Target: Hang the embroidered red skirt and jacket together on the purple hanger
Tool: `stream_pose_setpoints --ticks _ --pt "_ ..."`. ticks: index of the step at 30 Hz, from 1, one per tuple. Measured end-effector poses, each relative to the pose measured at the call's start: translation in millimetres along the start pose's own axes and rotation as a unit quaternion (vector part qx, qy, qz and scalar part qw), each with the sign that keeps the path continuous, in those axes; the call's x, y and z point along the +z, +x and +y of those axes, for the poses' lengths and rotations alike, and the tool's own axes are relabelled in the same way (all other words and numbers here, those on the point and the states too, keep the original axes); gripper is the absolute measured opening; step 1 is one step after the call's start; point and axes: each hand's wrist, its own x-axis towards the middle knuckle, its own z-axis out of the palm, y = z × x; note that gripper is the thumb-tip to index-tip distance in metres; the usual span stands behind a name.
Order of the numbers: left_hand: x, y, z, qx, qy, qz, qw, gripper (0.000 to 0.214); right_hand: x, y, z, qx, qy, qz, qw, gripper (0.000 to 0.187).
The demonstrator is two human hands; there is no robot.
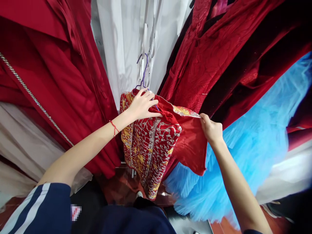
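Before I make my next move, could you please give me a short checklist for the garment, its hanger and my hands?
1. Right hand holding the garment's edge: ok, pinched at the corner.
2. Left hand firmly gripping the neckline: cannot tell; it lies across it, fingers spread.
3. Purple hanger inside the embroidered garment: ok, part shows in the opening.
4. Hanger's hook supported: cannot tell.
5. Garment closed: not ok, one panel is held out, showing red lining.
6. Lining clear of the blue tulle: cannot tell; they overlap in view.
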Motion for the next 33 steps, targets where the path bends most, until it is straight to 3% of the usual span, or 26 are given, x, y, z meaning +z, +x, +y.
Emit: stream_pose_setpoints --ticks 3,11,16,23,28,33 --pt "4.2 4 7 -0.034 -0.007 -0.001 0.999 0.054 -18 9 -17 0.021 0.05 0.028 0.998 0.036" --pt "20.7 15 20 -0.09 -0.007 0.039 0.995 0.052 -84 35 -54 -0.017 0.146 0.049 0.988 0.048" --pt "28.6 23 30 -0.166 -0.024 0.059 0.984 0.055 -116 29 -81 -0.001 0.215 0.028 0.976 0.049" --pt "47.9 21 42 -0.247 -0.078 0.117 0.959 0.066 -112 -6 -116 0.01 0.337 -0.039 0.941 0.045" --pt "57.9 11 40 -0.295 -0.08 0.161 0.938 0.08 -104 -7 -109 0.025 0.341 -0.018 0.94 0.047" --pt "51.3 21 14 -0.297 -0.085 0.164 0.937 0.113 -100 -2 -99 0.027 0.32 -0.004 0.947 0.045"
